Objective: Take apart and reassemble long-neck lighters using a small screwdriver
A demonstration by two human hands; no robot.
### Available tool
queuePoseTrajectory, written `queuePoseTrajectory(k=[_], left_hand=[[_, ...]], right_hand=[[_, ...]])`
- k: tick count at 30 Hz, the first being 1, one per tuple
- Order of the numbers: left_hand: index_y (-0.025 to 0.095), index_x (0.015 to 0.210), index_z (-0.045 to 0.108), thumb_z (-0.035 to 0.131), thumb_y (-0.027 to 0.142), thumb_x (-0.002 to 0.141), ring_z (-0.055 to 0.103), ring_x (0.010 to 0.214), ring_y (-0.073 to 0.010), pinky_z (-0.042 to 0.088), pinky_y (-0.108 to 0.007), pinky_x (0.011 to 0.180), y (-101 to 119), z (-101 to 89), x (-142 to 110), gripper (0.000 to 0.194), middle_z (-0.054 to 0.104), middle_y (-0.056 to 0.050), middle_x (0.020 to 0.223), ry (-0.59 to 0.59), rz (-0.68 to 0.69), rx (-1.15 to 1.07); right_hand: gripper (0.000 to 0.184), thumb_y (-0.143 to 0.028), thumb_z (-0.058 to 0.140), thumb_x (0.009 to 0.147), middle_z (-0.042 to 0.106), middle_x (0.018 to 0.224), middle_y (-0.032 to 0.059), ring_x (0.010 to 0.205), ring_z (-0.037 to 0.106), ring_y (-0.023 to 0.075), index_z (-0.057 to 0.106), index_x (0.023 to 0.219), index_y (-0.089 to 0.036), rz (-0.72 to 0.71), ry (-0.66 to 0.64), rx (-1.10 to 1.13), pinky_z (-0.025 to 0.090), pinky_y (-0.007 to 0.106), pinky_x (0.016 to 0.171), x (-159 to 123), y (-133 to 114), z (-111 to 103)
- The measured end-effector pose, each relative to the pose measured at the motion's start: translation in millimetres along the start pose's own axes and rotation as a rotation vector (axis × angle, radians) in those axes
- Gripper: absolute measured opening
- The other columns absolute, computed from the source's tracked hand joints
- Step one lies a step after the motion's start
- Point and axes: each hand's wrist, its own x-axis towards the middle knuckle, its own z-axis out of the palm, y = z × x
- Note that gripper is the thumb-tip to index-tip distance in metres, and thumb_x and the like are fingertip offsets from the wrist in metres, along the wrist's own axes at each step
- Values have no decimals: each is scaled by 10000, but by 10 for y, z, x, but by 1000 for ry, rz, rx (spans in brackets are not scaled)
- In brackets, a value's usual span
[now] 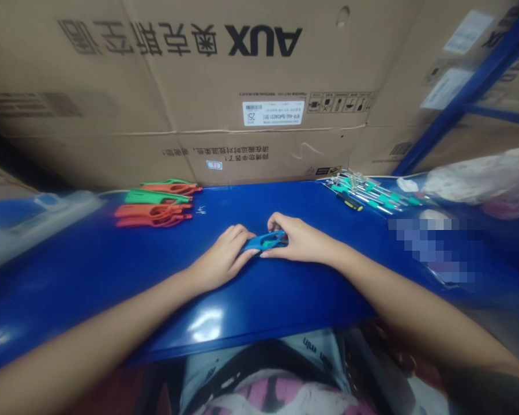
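Note:
Both hands meet over a blue plastic clip [264, 241] lying on the blue tabletop [112, 271]. My left hand [223, 256] curls its fingers round the clip's left end. My right hand [294, 237] pinches the right end between thumb and fingers, covering part of it. The clip rests low, touching or just above the table. A teal part shows between my right fingers.
Several orange and green plastic clips [158, 203] lie in a pile at the back left. Small screwdrivers with teal handles [372, 196] lie at the back right. Large cardboard boxes [225, 86] wall the far edge. A clear bag [38, 216] sits at the left, a pale bag [484, 176] at the right.

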Motion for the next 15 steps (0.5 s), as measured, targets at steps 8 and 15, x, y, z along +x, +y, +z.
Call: queuePoseTrajectory(k=[8,15], left_hand=[[166,1151,542,402,393,1041,563,1025,-227,465,-397,950,-42,11,-7,288,579,-91,1078,93,-103,-145],[193,1102,497,403,487,1029,587,844,-177,476,-328,796,-69,6,-21,318,606,-28,929,293,-347,-452]], right_hand=[[803,-440,882,633,549,854,-50,687,538,128,389,1227,-220,133,119,195,434,256,628,56,105,104],[168,-272,720,856,594,809,0,729,539,132,588,807,-181,56,8,0,387,252,652,63,93,60]])
